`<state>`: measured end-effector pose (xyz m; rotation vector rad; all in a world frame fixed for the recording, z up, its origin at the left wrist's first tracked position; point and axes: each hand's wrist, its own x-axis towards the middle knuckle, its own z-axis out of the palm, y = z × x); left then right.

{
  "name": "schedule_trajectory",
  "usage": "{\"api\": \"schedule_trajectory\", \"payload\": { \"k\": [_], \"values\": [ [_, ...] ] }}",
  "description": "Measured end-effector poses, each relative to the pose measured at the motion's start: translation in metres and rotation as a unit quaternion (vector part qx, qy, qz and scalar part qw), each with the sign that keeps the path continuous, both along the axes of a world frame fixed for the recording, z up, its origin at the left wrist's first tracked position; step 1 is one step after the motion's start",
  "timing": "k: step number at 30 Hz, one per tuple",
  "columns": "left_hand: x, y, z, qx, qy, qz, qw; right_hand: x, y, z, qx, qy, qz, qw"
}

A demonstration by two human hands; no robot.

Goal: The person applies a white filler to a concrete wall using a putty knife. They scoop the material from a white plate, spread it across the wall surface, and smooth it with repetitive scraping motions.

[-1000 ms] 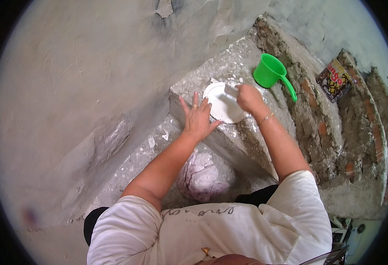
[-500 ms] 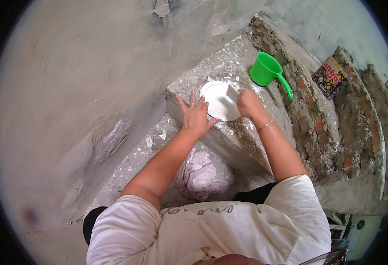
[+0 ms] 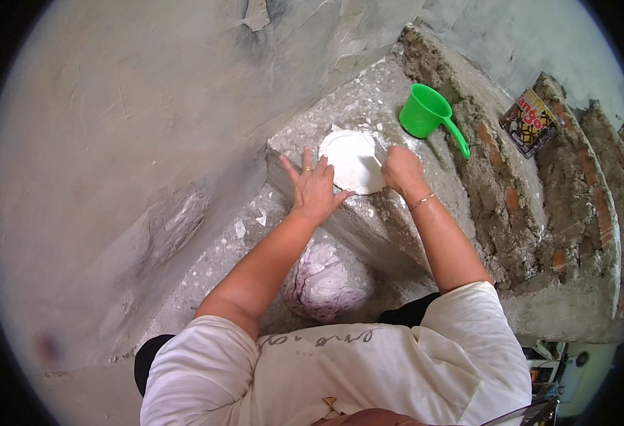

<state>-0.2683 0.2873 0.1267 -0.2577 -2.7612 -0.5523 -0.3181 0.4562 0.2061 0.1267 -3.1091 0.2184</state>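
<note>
A round white dish [image 3: 355, 146] with a pale rim lies on the rough concrete step, white material covering its inside. My left hand [image 3: 315, 188] rests spread along its left and near edge, fingers stretched apart and touching the rim. At the right side of the dish, my right hand [image 3: 402, 170] is closed in a fist around a thin flat tool [image 3: 378, 157], whose narrow edge reaches into the white material. Most of that tool is hidden by the fist, so its exact kind does not show. A shadow falls across the dish beside it.
A green plastic dipper [image 3: 423, 113] with a long handle stands beyond my right hand. Farther right, a dark patterned packet [image 3: 530, 125] leans on the broken brick steps [image 3: 511, 188]. A crumpled whitish-purple bundle [image 3: 325, 284] sits on the lower step. A plastered wall [image 3: 127, 128] borders the left.
The flat tool has turned from showing its broad face to showing a thin edge. My right fist has shifted very slightly; my left hand stays at the rim.
</note>
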Motion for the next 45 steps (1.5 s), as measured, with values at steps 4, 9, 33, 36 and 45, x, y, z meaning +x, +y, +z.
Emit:
{"api": "schedule_trajectory", "payload": {
  "k": [4, 9, 33, 36, 45],
  "values": [
    [0.009, 0.005, 0.015, -0.055, -0.031, -0.018, 0.998, 0.005, 0.005, -0.013, 0.08, 0.012, 0.07, 0.994],
    [0.008, 0.006, 0.011, -0.079, 0.04, -0.03, 0.996, -0.003, 0.006, -0.004, -0.066, 0.053, 0.075, 0.994],
    [-0.005, 0.03, 0.008, -0.095, 0.077, -0.134, 0.983, -0.057, 0.07, -0.04, -0.247, 0.0, -0.032, 0.968],
    [0.0, 0.017, 0.006, 0.051, 0.083, -0.112, 0.989, -0.058, 0.088, -0.044, -0.354, -0.091, -0.091, 0.926],
    [-0.005, -0.01, 0.003, -0.02, 0.004, -0.104, 0.994, -0.065, 0.114, -0.079, -0.247, 0.129, 0.032, 0.96]
  ]
}}
